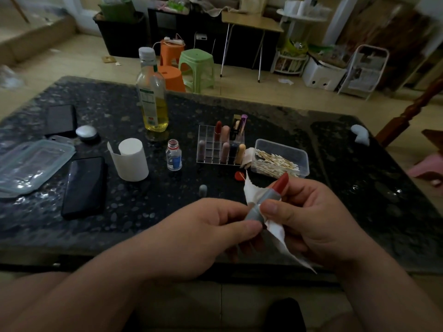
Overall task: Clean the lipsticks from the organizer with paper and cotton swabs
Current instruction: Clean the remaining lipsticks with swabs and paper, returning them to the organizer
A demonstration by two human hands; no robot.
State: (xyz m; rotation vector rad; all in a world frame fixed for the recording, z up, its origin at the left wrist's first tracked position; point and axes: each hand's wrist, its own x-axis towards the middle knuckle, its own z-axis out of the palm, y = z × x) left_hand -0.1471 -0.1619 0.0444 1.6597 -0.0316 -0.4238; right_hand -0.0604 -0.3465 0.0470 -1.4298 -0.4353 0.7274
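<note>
Lipstick (266,202) pinched at base by left hand (211,233), right hand (309,221) curled around tube with paper (275,230), organizer (220,146) and swabs (278,162) behind on table (143,212)

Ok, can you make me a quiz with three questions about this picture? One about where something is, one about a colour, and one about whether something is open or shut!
1. Where is the tub of cotton swabs?
A) left of the paper roll
B) right of the organizer
C) on the floor

2. What colour is the lipstick held by the left hand and right hand?
A) red
B) blue
C) green

3. How is that lipstick?
A) capped
B) uncapped, tip showing
C) snapped in two

Answers:
1 B: the tub sits just beside the organizer's right side.
2 A: the tip sticking up above the paper is red.
3 B: no cap covers the tip between the fingers.
</note>
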